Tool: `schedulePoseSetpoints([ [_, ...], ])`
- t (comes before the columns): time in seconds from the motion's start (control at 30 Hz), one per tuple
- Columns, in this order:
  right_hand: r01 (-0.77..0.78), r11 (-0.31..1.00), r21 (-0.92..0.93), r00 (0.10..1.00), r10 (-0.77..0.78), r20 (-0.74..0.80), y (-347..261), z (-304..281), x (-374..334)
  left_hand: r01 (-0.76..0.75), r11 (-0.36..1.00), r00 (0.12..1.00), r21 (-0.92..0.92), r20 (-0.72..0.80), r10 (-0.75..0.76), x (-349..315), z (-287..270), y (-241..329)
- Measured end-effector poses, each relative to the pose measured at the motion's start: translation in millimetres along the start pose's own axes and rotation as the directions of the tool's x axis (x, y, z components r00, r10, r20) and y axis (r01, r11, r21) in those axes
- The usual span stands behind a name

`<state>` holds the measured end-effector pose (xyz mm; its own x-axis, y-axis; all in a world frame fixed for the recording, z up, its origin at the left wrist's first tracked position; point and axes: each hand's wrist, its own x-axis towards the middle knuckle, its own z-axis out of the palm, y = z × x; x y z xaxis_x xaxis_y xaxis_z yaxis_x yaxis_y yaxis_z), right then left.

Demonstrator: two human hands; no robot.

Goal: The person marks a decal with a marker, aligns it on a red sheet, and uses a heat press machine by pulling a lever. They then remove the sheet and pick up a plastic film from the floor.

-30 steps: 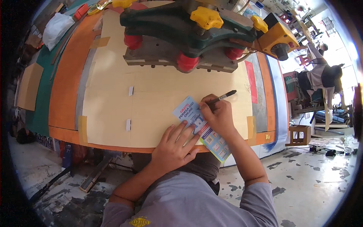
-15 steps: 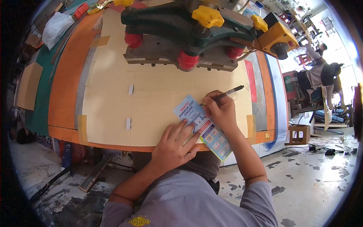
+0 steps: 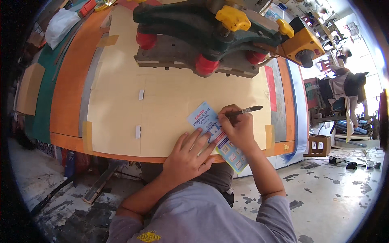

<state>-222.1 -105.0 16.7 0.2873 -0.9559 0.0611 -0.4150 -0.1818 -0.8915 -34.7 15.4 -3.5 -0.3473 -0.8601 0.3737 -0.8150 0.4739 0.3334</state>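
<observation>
A blue printed leaflet lies slanted on the pale yellow sheet, its lower end sticking out past the table's front edge. Fingers spread and flat, my left hand presses on the leaflet's left side. In my right hand is a black marker pen, its back end pointing up to the right. The pen's tip is hidden behind my fingers, over the leaflet's right edge. Two small white tabs, an upper one and a lower one, are on the sheet left of my hands.
A dark green press head with yellow knobs and red feet stands over the table's far side. An orange control box hangs at its right. Tape strips lie at the sheet's edges. A person is at the far right.
My right hand has moved slightly down, and the pen leans flatter than before. The left hand and leaflet have barely moved; the view has shifted a little.
</observation>
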Motion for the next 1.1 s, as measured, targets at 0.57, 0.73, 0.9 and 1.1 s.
schedulePoseSetpoints([
  [0.57, 0.054, 0.994, -0.095, 0.998, -0.050, 0.050, -6.6, -3.1, 4.4, 0.010, 1.000, 1.000, 0.002, 0.005, -0.010, 1.5, 0.4, 0.2],
  [0.73, -0.031, 0.999, -0.031, 0.999, 0.032, 0.008, -5.0, -2.8, 3.2, 0.011, 1.000, 1.000, -0.003, 0.005, -0.011, 0.8, 0.2, 0.4],
  [0.9, 0.049, 0.995, -0.083, 0.999, -0.047, 0.026, -1.2, -3.3, 3.4, 0.011, 1.000, 1.000, 0.001, 0.012, -0.011, 0.3, -0.3, 0.4],
  [1.1, 0.051, 0.995, -0.088, 0.998, -0.049, 0.030, 0.5, -0.9, 5.9, 0.010, 1.000, 1.000, 0.010, 0.010, -0.010, -0.1, 1.0, 1.1],
])
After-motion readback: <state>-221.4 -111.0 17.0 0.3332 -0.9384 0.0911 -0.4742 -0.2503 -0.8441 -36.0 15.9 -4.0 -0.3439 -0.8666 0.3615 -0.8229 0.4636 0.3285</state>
